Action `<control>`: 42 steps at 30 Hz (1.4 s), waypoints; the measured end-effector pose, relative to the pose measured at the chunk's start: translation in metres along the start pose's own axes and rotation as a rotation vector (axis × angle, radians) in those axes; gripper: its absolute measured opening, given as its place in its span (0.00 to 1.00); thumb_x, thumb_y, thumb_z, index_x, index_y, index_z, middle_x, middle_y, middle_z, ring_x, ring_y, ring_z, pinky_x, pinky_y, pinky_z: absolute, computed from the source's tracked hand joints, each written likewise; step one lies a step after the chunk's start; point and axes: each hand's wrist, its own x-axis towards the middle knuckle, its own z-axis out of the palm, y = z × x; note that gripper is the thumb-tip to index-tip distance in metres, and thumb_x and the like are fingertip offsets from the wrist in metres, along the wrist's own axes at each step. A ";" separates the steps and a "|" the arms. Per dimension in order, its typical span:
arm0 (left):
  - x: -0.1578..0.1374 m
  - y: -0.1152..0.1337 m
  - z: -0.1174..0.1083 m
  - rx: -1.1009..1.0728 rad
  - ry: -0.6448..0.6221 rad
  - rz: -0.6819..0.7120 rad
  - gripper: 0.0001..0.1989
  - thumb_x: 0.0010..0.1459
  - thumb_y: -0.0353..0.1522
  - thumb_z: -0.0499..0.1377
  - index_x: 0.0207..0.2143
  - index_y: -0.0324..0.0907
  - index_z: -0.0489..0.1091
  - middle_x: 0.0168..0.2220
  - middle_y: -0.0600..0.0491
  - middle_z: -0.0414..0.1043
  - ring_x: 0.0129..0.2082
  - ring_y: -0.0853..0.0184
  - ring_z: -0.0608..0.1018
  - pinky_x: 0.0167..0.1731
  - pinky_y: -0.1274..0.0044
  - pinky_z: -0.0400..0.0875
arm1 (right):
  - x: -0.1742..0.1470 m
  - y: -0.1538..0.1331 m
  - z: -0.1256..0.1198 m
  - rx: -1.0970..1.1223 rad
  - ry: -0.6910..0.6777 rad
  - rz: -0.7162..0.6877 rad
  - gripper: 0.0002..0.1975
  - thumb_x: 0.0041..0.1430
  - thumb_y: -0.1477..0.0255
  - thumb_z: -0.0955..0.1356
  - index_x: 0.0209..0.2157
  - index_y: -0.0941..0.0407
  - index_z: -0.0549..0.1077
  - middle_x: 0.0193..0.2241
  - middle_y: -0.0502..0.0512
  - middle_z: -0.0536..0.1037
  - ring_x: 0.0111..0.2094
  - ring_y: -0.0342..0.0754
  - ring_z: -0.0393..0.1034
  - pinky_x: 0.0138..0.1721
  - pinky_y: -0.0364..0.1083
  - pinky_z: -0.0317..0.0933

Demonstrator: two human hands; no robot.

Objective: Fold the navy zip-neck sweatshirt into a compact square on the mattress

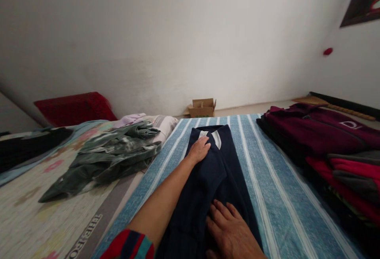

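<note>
Resting my left hand (199, 151), fingers close together, and right hand (230, 231), fingers slightly spread, on navy garment (219, 176) atop striped sheet (267, 172): laid lengthwise, seemingly unfolded crosswise; clothes stack (320, 126) at right folded, grey-green clothing (111, 158) at left rumpled.

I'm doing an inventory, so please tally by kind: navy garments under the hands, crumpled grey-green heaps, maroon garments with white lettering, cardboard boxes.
Navy garment under left hand and right hand: 1
Grey-green heap: 1
Maroon garment: 1
Cardboard box: 1
Total: 4
</note>
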 end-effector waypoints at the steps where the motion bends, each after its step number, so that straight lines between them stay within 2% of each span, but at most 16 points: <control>1: 0.004 0.000 0.006 0.026 -0.029 0.012 0.24 0.59 0.35 0.48 0.56 0.37 0.59 0.61 0.46 0.55 0.62 0.64 0.56 0.60 0.73 0.47 | 0.000 0.001 0.001 -0.008 0.011 -0.002 0.32 0.56 0.58 0.64 0.60 0.53 0.56 0.61 0.63 0.55 0.61 0.62 0.45 0.58 0.64 0.42; 6: 0.011 0.001 0.031 0.132 -0.211 -0.002 0.35 0.58 0.50 0.42 0.61 0.39 0.50 0.65 0.46 0.43 0.64 0.58 0.46 0.60 0.60 0.42 | 0.001 0.007 0.011 -0.060 0.045 -0.018 0.32 0.55 0.59 0.65 0.59 0.52 0.56 0.60 0.61 0.58 0.60 0.63 0.48 0.57 0.64 0.46; 9: 0.007 0.002 0.035 0.217 -0.295 -0.021 0.38 0.57 0.53 0.36 0.64 0.41 0.42 0.66 0.48 0.35 0.65 0.59 0.40 0.60 0.58 0.39 | 0.005 0.012 0.021 -0.103 0.073 -0.037 0.34 0.53 0.57 0.67 0.59 0.51 0.56 0.59 0.61 0.59 0.59 0.64 0.51 0.55 0.64 0.50; 11: 0.005 0.002 0.034 0.233 -0.309 -0.025 0.39 0.57 0.54 0.35 0.64 0.41 0.41 0.66 0.48 0.33 0.65 0.60 0.39 0.60 0.58 0.38 | 0.007 0.015 0.027 -0.129 0.095 -0.048 0.35 0.52 0.56 0.67 0.59 0.52 0.57 0.59 0.62 0.60 0.58 0.65 0.52 0.55 0.64 0.51; 16: 0.003 0.007 0.030 0.206 -0.286 -0.029 0.37 0.58 0.52 0.37 0.63 0.40 0.43 0.66 0.48 0.34 0.65 0.59 0.40 0.59 0.57 0.38 | 0.008 0.019 0.032 -0.143 0.102 -0.046 0.32 0.55 0.55 0.65 0.59 0.51 0.57 0.59 0.60 0.61 0.58 0.64 0.53 0.55 0.63 0.51; 20: -0.004 0.018 0.022 0.207 -0.229 -0.059 0.35 0.59 0.49 0.40 0.62 0.38 0.49 0.66 0.45 0.39 0.65 0.58 0.42 0.59 0.58 0.36 | 0.008 0.020 0.032 -0.139 0.077 -0.035 0.29 0.57 0.57 0.64 0.58 0.51 0.59 0.59 0.60 0.60 0.58 0.64 0.52 0.55 0.63 0.50; 24: -0.019 0.027 0.016 0.178 -0.246 -0.080 0.36 0.58 0.51 0.40 0.62 0.37 0.49 0.65 0.43 0.40 0.65 0.57 0.43 0.59 0.58 0.39 | 0.010 0.022 0.034 -0.164 0.069 -0.033 0.22 0.60 0.67 0.61 0.57 0.51 0.61 0.59 0.58 0.61 0.58 0.62 0.53 0.55 0.62 0.51; 27: -0.028 0.025 0.020 0.181 -0.285 -0.065 0.38 0.57 0.52 0.40 0.62 0.37 0.47 0.65 0.43 0.39 0.65 0.57 0.42 0.59 0.58 0.37 | 0.012 0.024 0.037 -0.203 0.054 -0.032 0.22 0.61 0.72 0.60 0.57 0.50 0.61 0.59 0.56 0.61 0.58 0.61 0.53 0.55 0.61 0.53; 31: -0.031 0.020 0.030 0.223 -0.262 -0.054 0.38 0.57 0.52 0.40 0.63 0.37 0.45 0.66 0.45 0.37 0.65 0.58 0.41 0.60 0.58 0.35 | 0.014 0.026 0.040 -0.206 0.074 -0.034 0.22 0.60 0.70 0.61 0.56 0.49 0.61 0.59 0.57 0.61 0.58 0.62 0.53 0.54 0.62 0.53; 36: -0.034 0.022 0.026 0.200 -0.259 -0.058 0.37 0.58 0.51 0.40 0.62 0.38 0.48 0.66 0.45 0.39 0.65 0.58 0.42 0.60 0.58 0.37 | 0.009 0.020 0.032 -0.142 0.075 -0.038 0.31 0.54 0.59 0.67 0.58 0.49 0.59 0.60 0.58 0.59 0.59 0.64 0.51 0.56 0.62 0.50; 39: -0.047 0.022 0.015 0.141 -0.229 -0.035 0.35 0.58 0.51 0.41 0.61 0.39 0.52 0.65 0.43 0.44 0.64 0.58 0.46 0.60 0.59 0.41 | 0.003 0.013 0.023 -0.111 0.071 -0.014 0.35 0.52 0.62 0.67 0.60 0.49 0.55 0.61 0.57 0.57 0.60 0.62 0.48 0.58 0.61 0.46; 42: -0.073 0.015 0.002 0.075 -0.139 -0.028 0.33 0.58 0.48 0.45 0.58 0.36 0.57 0.62 0.40 0.51 0.63 0.57 0.52 0.59 0.63 0.46 | -0.001 0.008 0.014 -0.082 0.048 0.001 0.35 0.51 0.67 0.66 0.61 0.47 0.53 0.61 0.55 0.56 0.61 0.60 0.46 0.59 0.60 0.43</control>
